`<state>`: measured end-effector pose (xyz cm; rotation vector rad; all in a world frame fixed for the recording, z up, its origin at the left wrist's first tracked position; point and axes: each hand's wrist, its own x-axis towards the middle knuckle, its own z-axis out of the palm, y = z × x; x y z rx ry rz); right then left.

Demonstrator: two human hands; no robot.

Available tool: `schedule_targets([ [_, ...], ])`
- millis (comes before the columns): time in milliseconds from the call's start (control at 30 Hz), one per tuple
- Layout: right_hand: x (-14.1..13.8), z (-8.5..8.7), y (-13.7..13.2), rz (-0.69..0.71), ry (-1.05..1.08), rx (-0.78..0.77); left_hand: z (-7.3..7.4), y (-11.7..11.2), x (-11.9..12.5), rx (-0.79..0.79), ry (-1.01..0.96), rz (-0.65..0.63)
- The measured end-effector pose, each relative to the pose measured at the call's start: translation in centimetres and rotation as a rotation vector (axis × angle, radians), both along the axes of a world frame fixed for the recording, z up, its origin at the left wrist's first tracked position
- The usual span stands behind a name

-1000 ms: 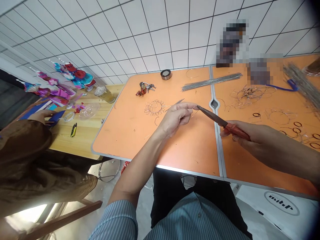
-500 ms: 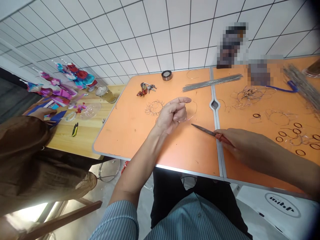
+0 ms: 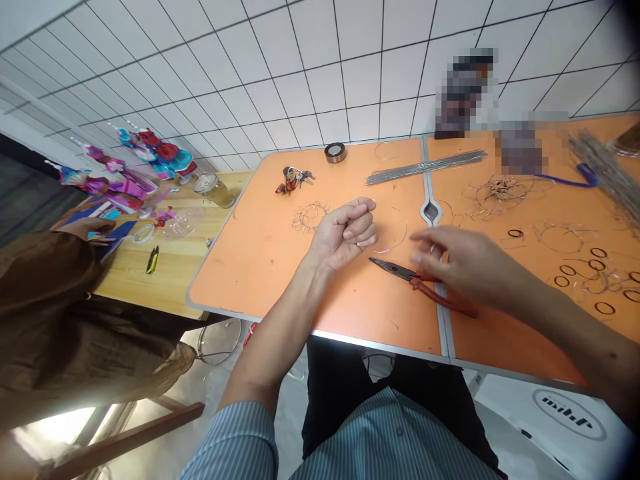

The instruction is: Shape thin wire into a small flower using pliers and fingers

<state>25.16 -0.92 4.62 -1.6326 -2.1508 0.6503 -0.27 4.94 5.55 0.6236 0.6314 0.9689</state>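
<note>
The left hand [image 3: 343, 233] hangs over the orange desk [image 3: 240, 273] with its fingers clenched, grasping a thin wire [image 3: 383, 251] that bows out to the right in a loose curve, partly pinkish near its lower end. The right hand [image 3: 457, 257], with a ring on one finger, has its fingers released and loosely bent, just above the pliers [image 3: 413, 280]; whether it touches the red handle is hard to tell. The pliers lie on the desk, pointing left toward the left wrist, the handles crossing the metal seam between the two desk panels. Just behind the left hand sits a flower-shaped wire piece [image 3: 301, 219], with keys [image 3: 295, 179] beyond it and a roll of tape [image 3: 335, 153] close to the tiled wall [image 3: 300, 73]. A bundle of straight wires [image 3: 425, 167] lies across the far part of the seam. On the right panel are a wire tangle [image 3: 499, 188] and several small dark rings [image 3: 605, 303]. To the left, a wooden desk [image 3: 123, 280] carries a yellow cutter [image 3: 153, 260], a lidded cup [image 3: 214, 190] and colorful dolls [image 3: 167, 160]; a co-worker's hand [image 3: 93, 228] rests near blue sheets there.
</note>
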Motion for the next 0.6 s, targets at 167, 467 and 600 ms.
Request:
schedule_targets([
  [167, -2.5, 2.7, 1.7, -0.183, 0.538, -0.059, -0.3, 0.0, 0.2, 0.073, 0.05, 0.007],
  [467, -4.3, 3.4, 1.1, -0.218, 0.721, -0.063, -2.1, 0.2, 0.6, 0.401, 0.252, 0.076],
  [600, -4.3, 3.9, 1.0, -0.207, 0.727, -0.088, -2.3, 0.2, 0.4, 0.503, 0.382, 0.103],
])
